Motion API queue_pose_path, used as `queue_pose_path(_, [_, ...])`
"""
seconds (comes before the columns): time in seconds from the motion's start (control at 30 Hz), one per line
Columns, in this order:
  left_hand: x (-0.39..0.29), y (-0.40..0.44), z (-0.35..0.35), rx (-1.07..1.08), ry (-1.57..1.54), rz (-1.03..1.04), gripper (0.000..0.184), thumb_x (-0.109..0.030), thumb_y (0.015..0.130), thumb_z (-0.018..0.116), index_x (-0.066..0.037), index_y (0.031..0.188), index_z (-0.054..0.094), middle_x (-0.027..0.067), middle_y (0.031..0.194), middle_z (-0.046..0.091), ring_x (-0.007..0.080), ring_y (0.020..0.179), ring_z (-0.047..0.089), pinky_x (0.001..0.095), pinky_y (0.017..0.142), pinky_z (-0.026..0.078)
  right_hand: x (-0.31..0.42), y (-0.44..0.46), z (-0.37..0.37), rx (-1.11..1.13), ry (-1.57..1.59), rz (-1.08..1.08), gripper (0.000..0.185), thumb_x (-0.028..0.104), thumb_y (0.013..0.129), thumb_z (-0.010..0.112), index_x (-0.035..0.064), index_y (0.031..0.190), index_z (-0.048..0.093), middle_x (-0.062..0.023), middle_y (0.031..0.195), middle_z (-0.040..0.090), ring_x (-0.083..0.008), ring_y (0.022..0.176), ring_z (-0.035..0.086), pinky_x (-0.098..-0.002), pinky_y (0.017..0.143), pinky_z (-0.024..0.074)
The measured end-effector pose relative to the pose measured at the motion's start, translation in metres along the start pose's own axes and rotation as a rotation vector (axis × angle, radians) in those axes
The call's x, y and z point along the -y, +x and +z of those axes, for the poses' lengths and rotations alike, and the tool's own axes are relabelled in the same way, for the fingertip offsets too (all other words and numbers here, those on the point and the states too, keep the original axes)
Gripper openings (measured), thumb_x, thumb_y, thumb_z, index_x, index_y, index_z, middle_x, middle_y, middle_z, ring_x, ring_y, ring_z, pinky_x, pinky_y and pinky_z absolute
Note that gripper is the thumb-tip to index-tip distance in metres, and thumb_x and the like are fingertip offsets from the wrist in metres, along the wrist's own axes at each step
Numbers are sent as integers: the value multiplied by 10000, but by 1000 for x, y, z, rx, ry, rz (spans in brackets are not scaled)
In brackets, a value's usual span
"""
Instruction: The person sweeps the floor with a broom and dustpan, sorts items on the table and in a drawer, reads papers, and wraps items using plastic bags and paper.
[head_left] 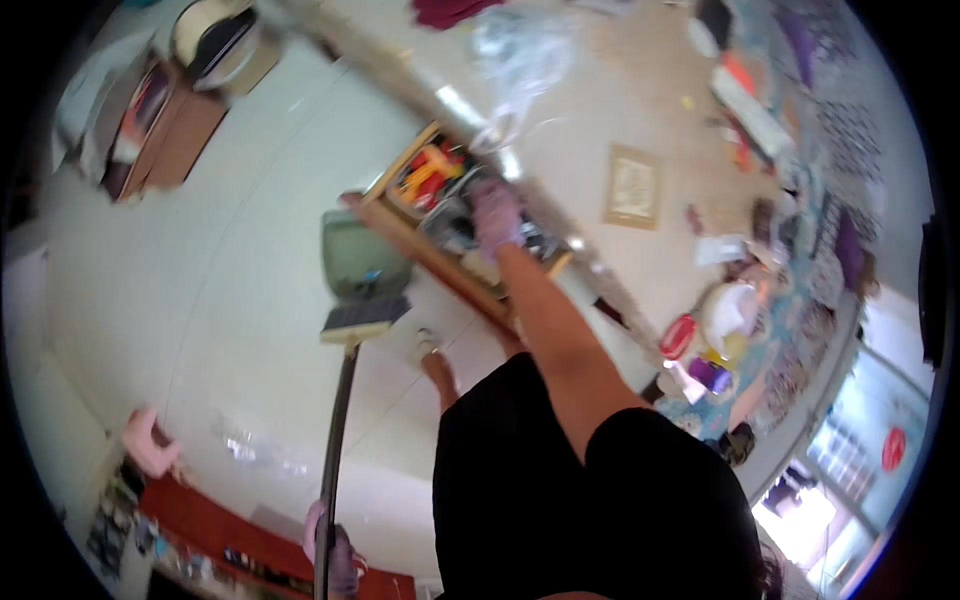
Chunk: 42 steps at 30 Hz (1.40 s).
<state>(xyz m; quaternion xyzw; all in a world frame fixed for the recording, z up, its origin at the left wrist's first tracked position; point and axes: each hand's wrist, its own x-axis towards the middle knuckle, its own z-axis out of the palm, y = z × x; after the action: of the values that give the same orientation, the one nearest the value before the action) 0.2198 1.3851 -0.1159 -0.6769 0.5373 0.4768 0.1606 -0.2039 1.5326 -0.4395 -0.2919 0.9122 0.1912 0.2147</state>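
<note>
Pale floor (250,270) spreads beside a wooden drawer (425,252) of jumbled items (428,180). Your right hand (495,212) is down among them; blur hides whether it grips any. Your left hand (342,562) wraps the broom (341,430), head by the green dustpan (352,245). Broom likely light, stiff, smooth; hold mid-shaft. Drawer rim hems your right hand; floor leftward gives swing room.

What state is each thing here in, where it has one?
Dustpan: on the floor, blue scrap inside
Broom: held, bristles at the dustpan
Left hand: closed around the broom
Drawer: open, holding mixed items
Right hand: inside the drawer, grip unclear
Brown box: open, holding things
Plastic bag: crumpled
</note>
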Motion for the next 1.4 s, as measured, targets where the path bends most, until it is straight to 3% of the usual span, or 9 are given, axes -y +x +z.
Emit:
queue_pose_path(0.03, [12, 3, -2, 4, -8, 31, 399, -79, 872, 538, -95, 1270, 537, -29, 630, 444, 58, 486, 401, 201, 422, 336, -2, -34, -43, 26, -177, -91, 433, 192, 784, 600, 20, 1176, 537, -71, 1169, 559, -243, 1081, 538, -276, 888, 443])
queue_pose_path(0.2, [24, 15, -5, 19, 13, 104, 398, -69, 880, 546, -93, 1277, 535, -14, 704, 491, 69, 540, 439, 202, 462, 365, -28, -110, -71, 261, 1509, 125, 265, 202, 904, 558, 53, 1112, 626, -137, 1030, 664, -268, 952, 624, -336, 864, 477])
queue_pose_path(0.5, [15, 35, -5, 57, 94, 182, 397, -51, 895, 559, -88, 1289, 532, 13, 839, 577, 89, 637, 508, 204, 534, 418, -302, -41, -142, -768, 1063, 602, 331, 276, 881, 595, 35, 1105, 637, -179, 1014, 661, -297, 951, 636, -365, 840, 490])
queue_pose_path(0.7, [37, 54, -23, 85, 189, 259, 397, -40, 905, 568, -85, 1297, 529, 31, 929, 634, 102, 702, 553, 205, 582, 454, -373, 16, -155, -28, 149, 308, 237, 102, 789, 639, 24, 1011, 666, -190, 1093, 631, -354, 1034, 597, -374, 885, 483])
queue_pose_path(0.83, [7, 28, -17, 149, 174, 39, 514, -35, 902, 564, -136, 1391, 438, 93, 1090, 624, 114, 764, 567, 211, 614, 468, -394, 30, -139, 56, 179, 173, 223, 134, 813, 582, 49, 973, 712, -198, 1094, 642, -335, 1040, 613, -393, 867, 500])
queue_pose_path(0.87, [-43, 0, 13, 74, 89, 106, 467, -29, 888, 528, -112, 1345, 476, 29, 848, 525, 81, 610, 466, 208, 505, 389, -396, 31, -136, -31, 307, 300, 227, 144, 817, 580, 41, 973, 708, -205, 1057, 648, -335, 1024, 621, -393, 859, 504])
queue_pose_path(0.9, [-72, -19, 26, -13, 6, 164, 430, -23, 875, 491, -88, 1299, 514, -35, 606, 425, 49, 456, 365, 205, 396, 309, -387, 29, -141, -109, 442, 416, 232, 153, 821, 578, 32, 973, 705, -212, 1019, 654, -335, 1007, 629, -393, 852, 508])
queue_pose_path(1.2, [-51, 0, 15, -7, 62, 275, 533, 65, 803, 481, -107, 1305, 529, -33, 715, 494, 32, 456, 379, 199, 381, 331, -241, -69, -154, -252, 365, -71, 359, 171, 892, 487, -2, 1203, 537, -197, 1144, 595, -340, 1065, 578, -408, 907, 467])
queue_pose_path(1.4, [-40, 4, 5, 28, 53, 186, 538, 62, 797, 477, -111, 1302, 531, -32, 725, 489, 31, 454, 383, 192, 384, 347, -43, -127, -64, 298, 1183, 7, 424, 152, 899, 468, 26, 1303, 433, -195, 1263, 500, -310, 1176, 497, -391, 984, 405])
